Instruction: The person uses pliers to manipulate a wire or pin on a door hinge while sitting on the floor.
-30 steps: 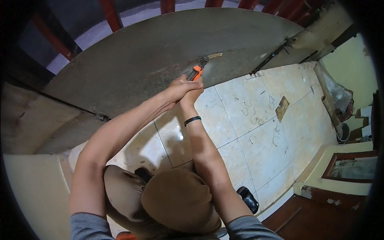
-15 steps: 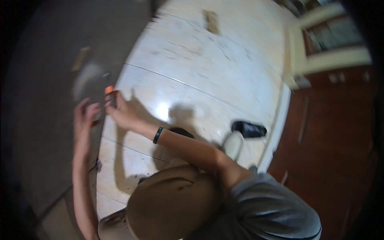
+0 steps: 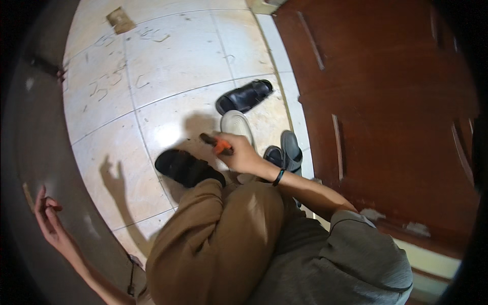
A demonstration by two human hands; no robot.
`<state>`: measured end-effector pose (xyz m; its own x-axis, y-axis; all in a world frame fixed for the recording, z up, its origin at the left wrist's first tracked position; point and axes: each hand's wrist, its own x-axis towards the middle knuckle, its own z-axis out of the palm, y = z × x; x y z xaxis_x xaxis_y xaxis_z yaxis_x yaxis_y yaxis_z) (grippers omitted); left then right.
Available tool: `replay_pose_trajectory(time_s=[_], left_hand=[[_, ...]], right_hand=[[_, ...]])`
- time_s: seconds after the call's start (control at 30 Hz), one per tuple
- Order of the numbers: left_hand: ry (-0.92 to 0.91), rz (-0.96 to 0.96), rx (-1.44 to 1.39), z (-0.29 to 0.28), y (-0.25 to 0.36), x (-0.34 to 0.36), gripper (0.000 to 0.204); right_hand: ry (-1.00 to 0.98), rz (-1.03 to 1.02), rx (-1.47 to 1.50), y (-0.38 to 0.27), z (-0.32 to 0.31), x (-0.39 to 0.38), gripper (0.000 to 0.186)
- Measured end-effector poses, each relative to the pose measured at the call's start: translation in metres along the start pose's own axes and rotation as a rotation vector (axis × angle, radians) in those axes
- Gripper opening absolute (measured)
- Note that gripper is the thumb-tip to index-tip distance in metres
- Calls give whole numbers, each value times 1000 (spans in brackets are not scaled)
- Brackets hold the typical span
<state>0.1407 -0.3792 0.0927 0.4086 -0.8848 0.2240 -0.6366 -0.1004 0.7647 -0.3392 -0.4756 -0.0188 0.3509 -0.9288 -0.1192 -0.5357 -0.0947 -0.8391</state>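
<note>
Head view: the right hand (image 3: 241, 154) is gripping orange-and-dark pliers (image 3: 222, 147) over pale, glossy square tiles (image 3: 173, 114); their long axis is slanting, dark head pointing leftward and slightly away from the person. The left hand (image 3: 52, 223) is hovering well apart, fingers parted, near the dull grey panel (image 3: 35, 137); contact cannot be told.

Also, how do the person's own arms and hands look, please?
The left hand and right hand are gloveless. A narrow dark wristband with a bluish sheen circles the right wrist; the left shows none. A short grey sleeve covers the right upper arm; the left sleeve is out of view.
</note>
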Motion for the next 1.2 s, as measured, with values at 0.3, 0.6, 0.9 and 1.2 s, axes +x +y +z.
replay_pose_trajectory(time_s=[0.3,0.6,0.9,1.2], left_hand=[[-112,53,-145,38,27,6,36],[-88,305,-152,73,119,48,38],[-522,528,-367,94,201,13,63],[-818,324,-468,94,219,-31,74]], right_hand=[[437,568,-365,105,-95,-150,28],[688,896,-311,150,-103,-249,31],[600,759,-268,88,-80,-251,28],[104,358,-266,64,-56,-164,36]])
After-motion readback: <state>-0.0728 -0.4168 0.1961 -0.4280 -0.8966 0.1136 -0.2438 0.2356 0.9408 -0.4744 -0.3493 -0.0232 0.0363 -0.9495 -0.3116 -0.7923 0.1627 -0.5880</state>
